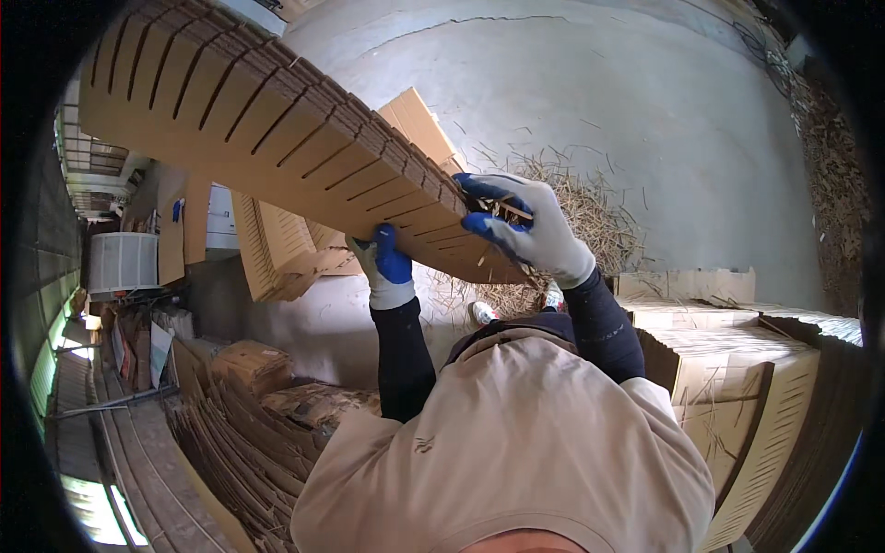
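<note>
A thick stack of slotted brown cardboard sheets slants from the upper left down to the middle, with a row of dark slots along its upper edge. My left hand, in a white glove with blue fingers, grips the stack from below, its thumb on the near face. At the stack's right end my right hand, gloved alike, has its fingers curled around a few thin cardboard strips at the slotted edge. Part of the right fingers is hidden by the hand itself.
A heap of cut cardboard strips lies on the grey floor beyond my right hand. Stacked slotted cardboard stands at right. More slotted pieces are behind the held stack; folded cardboard and a brown box sit lower left.
</note>
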`<action>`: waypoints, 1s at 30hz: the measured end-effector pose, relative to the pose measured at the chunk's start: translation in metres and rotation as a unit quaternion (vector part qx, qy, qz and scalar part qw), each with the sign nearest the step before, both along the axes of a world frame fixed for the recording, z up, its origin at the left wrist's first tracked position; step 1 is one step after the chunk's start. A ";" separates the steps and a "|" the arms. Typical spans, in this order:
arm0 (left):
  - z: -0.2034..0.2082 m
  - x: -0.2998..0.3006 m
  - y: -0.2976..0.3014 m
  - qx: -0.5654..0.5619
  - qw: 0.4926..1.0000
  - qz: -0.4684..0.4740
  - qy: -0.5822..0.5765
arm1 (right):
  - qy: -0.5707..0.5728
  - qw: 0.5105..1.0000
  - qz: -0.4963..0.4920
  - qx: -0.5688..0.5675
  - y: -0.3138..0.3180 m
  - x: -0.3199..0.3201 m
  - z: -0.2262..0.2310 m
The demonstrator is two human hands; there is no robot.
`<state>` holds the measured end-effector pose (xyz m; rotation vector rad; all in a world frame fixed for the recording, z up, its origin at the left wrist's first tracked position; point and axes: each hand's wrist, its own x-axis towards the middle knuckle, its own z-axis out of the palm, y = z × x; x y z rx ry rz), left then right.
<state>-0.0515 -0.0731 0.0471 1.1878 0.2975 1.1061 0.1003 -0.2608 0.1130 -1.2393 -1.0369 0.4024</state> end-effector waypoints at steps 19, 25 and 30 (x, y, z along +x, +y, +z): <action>-0.002 -0.015 -0.007 -0.039 0.998 0.050 -0.012 | 0.003 0.961 -0.255 0.105 0.010 -0.011 -0.031; -0.005 -0.015 -0.009 -0.024 0.997 0.051 -0.046 | 0.349 0.908 -0.151 0.176 0.009 -0.002 -0.031; -0.022 -0.032 0.015 0.002 0.999 0.022 -0.039 | 0.225 0.964 0.062 0.128 -0.005 0.020 -0.036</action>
